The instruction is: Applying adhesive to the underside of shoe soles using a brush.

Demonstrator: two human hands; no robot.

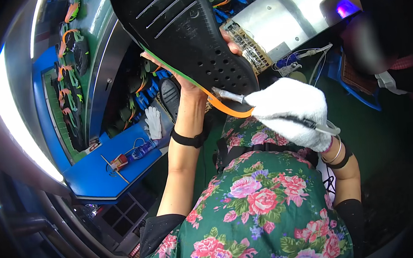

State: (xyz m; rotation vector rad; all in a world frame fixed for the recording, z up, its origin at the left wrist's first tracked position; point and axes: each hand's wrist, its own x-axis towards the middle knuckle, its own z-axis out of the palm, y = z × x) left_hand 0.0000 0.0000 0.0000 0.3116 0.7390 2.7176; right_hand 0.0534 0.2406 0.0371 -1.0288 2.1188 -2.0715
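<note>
A black clog-style shoe [182,40] with holes in its surface and a green and orange edge is held up in front of me. My left hand [188,85] grips it from beneath, with fingertips showing at both sides. In a white glove, my right hand [290,112] is closed round a small brush [230,96] with a silver neck. The brush tip meets the shoe's edge by the orange strap [231,109]. Most of the brush's handle is hidden by the glove; a pale end sticks out near the wrist.
On the blue table [91,178] at left lie a white glove [153,123], a blue bottle [143,151] and a thin stick. Several shoes [67,90] line a green belt behind. A metal panel [280,23] stands ahead; another person [372,48] is at the right.
</note>
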